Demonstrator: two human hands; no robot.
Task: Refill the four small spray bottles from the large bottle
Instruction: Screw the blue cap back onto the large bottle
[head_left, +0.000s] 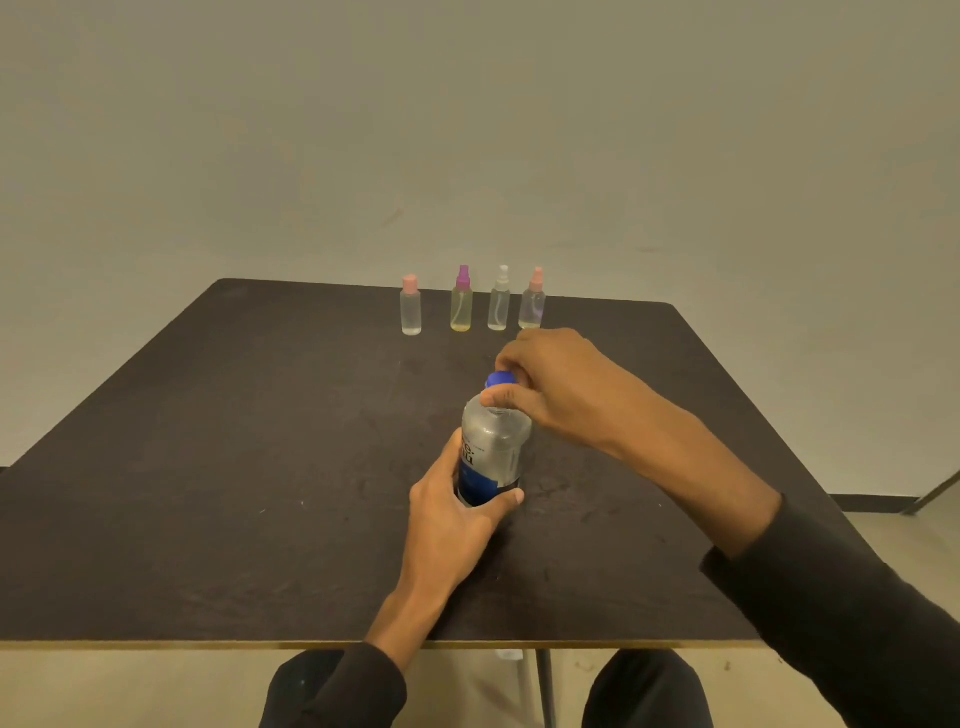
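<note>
While left hand (457, 512) grips large bottle (493, 452), blue label text unreadable, right hand (550, 384) pinches blue cap (500, 379); dark table (208, 467) beneath, beige wall (467, 130) beyond.

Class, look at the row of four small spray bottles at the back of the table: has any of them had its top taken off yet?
No. All four small spray bottles stand upright with tops on, while the right hand grips only the large bottle's blue cap.

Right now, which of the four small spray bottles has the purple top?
The yellowish clear plastic bottle, second from the left in the row; its neighbours carry pink or white tops.
</note>
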